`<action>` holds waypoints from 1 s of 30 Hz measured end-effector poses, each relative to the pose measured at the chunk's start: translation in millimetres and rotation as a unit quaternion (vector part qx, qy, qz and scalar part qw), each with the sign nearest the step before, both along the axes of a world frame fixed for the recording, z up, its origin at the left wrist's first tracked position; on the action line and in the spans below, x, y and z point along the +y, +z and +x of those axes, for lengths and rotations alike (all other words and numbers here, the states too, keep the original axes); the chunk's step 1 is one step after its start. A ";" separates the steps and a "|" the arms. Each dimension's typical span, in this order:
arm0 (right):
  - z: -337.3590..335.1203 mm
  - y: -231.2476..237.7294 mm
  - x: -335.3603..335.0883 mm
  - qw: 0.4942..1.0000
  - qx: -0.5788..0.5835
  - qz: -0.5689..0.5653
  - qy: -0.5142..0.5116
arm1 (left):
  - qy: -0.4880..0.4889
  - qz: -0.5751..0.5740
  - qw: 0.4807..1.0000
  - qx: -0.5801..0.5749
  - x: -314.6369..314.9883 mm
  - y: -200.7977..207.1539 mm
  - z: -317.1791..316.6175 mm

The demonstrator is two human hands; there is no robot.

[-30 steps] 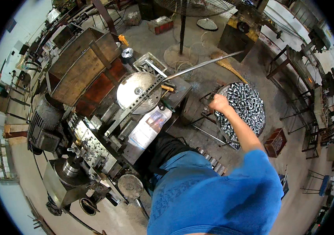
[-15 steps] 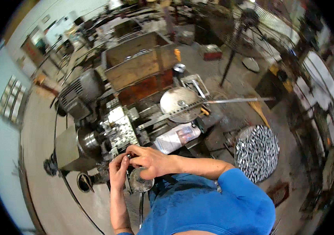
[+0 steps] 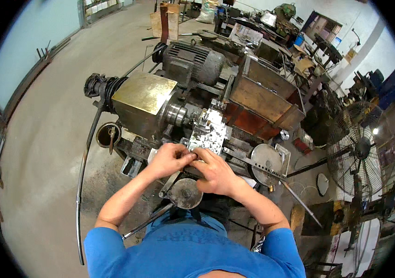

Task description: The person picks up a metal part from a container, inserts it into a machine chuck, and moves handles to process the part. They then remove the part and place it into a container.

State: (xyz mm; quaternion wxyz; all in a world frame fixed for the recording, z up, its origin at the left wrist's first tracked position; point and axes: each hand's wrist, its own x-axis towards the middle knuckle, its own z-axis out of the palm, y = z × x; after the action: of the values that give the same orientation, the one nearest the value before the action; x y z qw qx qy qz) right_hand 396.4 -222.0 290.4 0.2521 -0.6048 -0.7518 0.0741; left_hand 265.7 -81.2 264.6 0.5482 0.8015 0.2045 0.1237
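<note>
My left hand (image 3: 167,161) and my right hand (image 3: 217,172) meet at their fingertips, both closed in a pinch. A small metal piece (image 3: 193,152) is between the fingers, mostly hidden by them; its exact shape cannot be made out. Both hands are just in front of the lathe's metal slide (image 3: 209,131), which is littered with bright chips. Left of the slide is the shiny round spindle nose (image 3: 177,114) on the headstock (image 3: 144,92). Below my right hand lies a round metal disc (image 3: 186,193) with a bar handle beside it.
Behind the headstock stands a grey motor (image 3: 193,64). A rusty bin (image 3: 264,95) is beyond the slide. To the right are a round plate (image 3: 267,163), a perforated lever with a long rod (image 3: 301,204), and a standing fan (image 3: 361,148). A round pot (image 3: 108,135) sits at left.
The view has swung to the left, so the lathe appears more central and the tray of small metal parts is out of sight. The hands stay together at the slide.
</note>
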 end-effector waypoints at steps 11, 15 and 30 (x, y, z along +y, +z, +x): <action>53.0 -13.1 125.4 0.948 -0.270 -0.134 -0.101 | 0.366 0.080 0.927 -0.016 122.1 6.8 -170.3; 58.3 -38.5 151.2 0.954 -0.238 -0.156 -0.099 | 0.415 0.221 0.878 0.092 131.6 -35.8 -261.4; 44.1 -37.2 160.8 0.969 -0.029 -0.081 -0.233 | 0.359 0.386 0.745 0.410 141.7 -96.0 -309.7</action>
State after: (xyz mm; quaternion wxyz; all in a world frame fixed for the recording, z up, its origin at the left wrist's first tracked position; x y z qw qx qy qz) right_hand 440.5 -61.1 253.2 0.1902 -0.7836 -0.5888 0.0564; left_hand -44.0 60.5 168.6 -0.0289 0.7858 0.6166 0.0391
